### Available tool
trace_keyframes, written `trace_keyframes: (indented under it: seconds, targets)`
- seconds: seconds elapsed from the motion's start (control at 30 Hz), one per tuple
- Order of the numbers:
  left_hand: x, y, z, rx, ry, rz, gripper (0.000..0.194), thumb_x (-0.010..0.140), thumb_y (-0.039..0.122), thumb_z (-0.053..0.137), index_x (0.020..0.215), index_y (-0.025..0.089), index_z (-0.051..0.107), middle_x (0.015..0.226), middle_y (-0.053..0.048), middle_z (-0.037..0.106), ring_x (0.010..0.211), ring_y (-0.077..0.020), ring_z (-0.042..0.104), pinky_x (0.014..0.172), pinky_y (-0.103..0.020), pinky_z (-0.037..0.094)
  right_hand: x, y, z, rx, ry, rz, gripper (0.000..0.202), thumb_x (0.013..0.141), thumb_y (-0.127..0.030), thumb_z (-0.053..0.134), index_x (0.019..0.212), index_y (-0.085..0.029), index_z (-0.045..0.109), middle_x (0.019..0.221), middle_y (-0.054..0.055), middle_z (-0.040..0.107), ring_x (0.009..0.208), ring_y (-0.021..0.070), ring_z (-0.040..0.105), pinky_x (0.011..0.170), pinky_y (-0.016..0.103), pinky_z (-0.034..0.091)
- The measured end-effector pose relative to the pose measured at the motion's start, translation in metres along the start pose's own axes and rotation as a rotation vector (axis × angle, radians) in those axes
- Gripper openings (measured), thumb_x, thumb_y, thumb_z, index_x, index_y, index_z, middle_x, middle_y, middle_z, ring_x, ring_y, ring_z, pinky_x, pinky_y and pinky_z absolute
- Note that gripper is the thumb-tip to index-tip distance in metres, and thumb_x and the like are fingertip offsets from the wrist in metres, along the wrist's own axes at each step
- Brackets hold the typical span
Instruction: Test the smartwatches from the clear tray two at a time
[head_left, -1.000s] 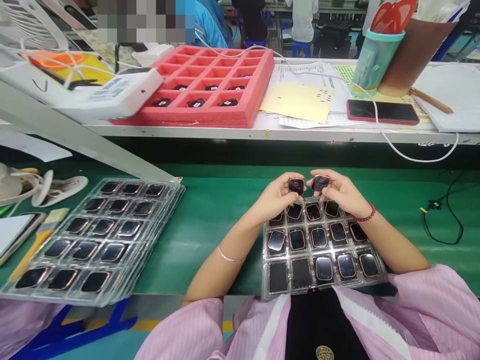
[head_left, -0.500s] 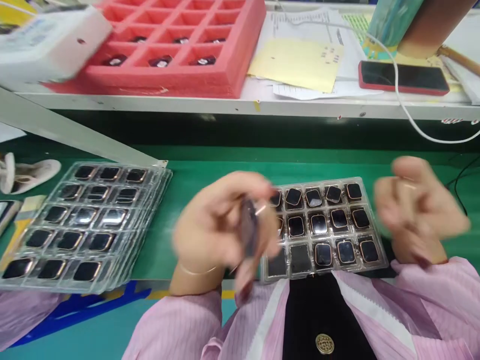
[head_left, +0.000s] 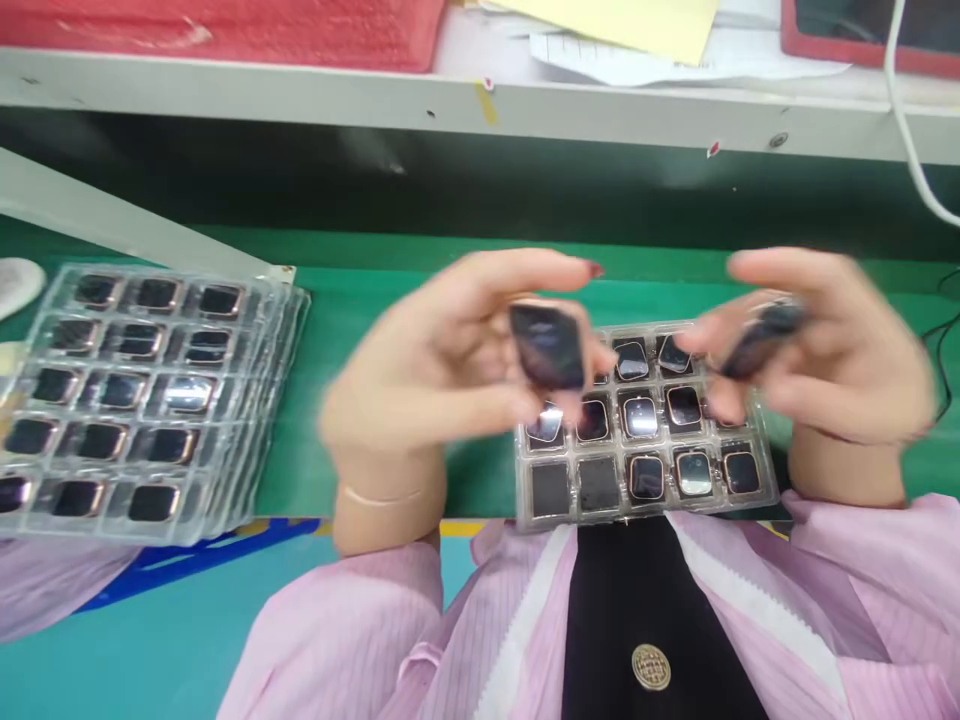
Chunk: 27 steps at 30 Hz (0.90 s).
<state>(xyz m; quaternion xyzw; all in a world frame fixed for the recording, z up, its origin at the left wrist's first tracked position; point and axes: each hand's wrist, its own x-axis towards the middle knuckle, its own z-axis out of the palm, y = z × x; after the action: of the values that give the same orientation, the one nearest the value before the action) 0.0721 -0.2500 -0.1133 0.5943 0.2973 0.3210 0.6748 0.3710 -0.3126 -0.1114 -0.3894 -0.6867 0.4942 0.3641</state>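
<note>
A dark square watch face (head_left: 549,346) with a thin gold rim lies in my left hand (head_left: 457,350), between the thumb and fingers. Another dark watch piece (head_left: 763,338), tilted and blurred, is held in my right hand (head_left: 832,350). Both hands are raised over a clear plastic tray (head_left: 622,518) of square watch faces. Two pockets at the tray's front left hold no watch face. My hands hide part of its back rows.
At the left stands a stack of clear trays (head_left: 247,400) with more watch faces. A white shelf edge (head_left: 600,112) crosses behind, bearing red foam (head_left: 300,35), papers and a red-edged phone (head_left: 870,40). A white cable (head_left: 904,110) hangs at the right.
The view has tilted downward. My right hand has come in over the tray and now shows a watch piece in it. The watch face in my left hand has turned flatter.
</note>
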Motion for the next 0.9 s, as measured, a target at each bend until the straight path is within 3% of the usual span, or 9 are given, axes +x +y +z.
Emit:
trace_keyframes:
  seconds: [0.07,0.13,0.3,0.5,0.9]
  targets:
    - [0.021,-0.012,0.007,0.023,-0.083,0.006,0.055,0.076,0.032,0.088,0.128,0.024,0.070,0.102,-0.004,0.078,0.076,-0.0191,0.077,0.068,-0.029,0.065,0.017,0.014,0.005,0.094,0.033,0.022,0.054,0.098,-0.040,0.070,0.149,-0.033,0.052,0.133,0.008,0.070,0.087,0.0176,0.076,0.067,0.028,0.065]
    - [0.037,-0.026,0.014,0.046,-0.075,0.003,0.045,0.081,0.031,0.084,0.122,0.019,0.070,0.098,-0.005,0.077,0.078,-0.0176,0.076,0.068,-0.026,0.062,0.029,0.030,0.009,0.129,0.065,0.056,0.050,0.096,-0.042,0.073,0.141,-0.025,0.059,0.125,0.009,0.073,0.081,0.0161,0.074,0.065,0.027,0.064]
    - [0.048,-0.048,0.021,0.095,-0.047,-0.023,0.020,0.092,0.032,0.071,0.104,0.015,0.071,0.083,-0.003,0.071,0.067,-0.0122,0.066,0.064,-0.024,0.056,0.038,0.051,0.011,0.099,0.134,0.083,0.029,0.101,-0.038,0.065,0.123,-0.019,0.068,0.100,0.005,0.076,0.067,0.0110,0.066,0.059,0.023,0.059]
    - [0.048,-0.050,0.021,0.103,-0.017,0.024,0.033,0.080,0.017,0.073,0.113,0.016,0.066,0.104,-0.006,0.074,0.081,-0.0138,0.068,0.072,-0.025,0.056,0.036,0.048,0.012,0.098,0.096,0.031,0.034,0.095,-0.025,0.067,0.129,-0.020,0.064,0.114,0.008,0.076,0.074,0.0122,0.068,0.065,0.026,0.061]
    - [0.049,-0.051,0.025,0.058,0.027,0.021,0.032,0.076,0.013,0.069,0.108,0.016,0.066,0.093,-0.003,0.071,0.076,-0.0132,0.065,0.069,-0.026,0.055,0.036,0.051,0.013,0.079,0.082,0.029,0.035,0.091,-0.018,0.065,0.126,-0.019,0.063,0.111,0.008,0.077,0.073,0.0127,0.070,0.066,0.028,0.062]
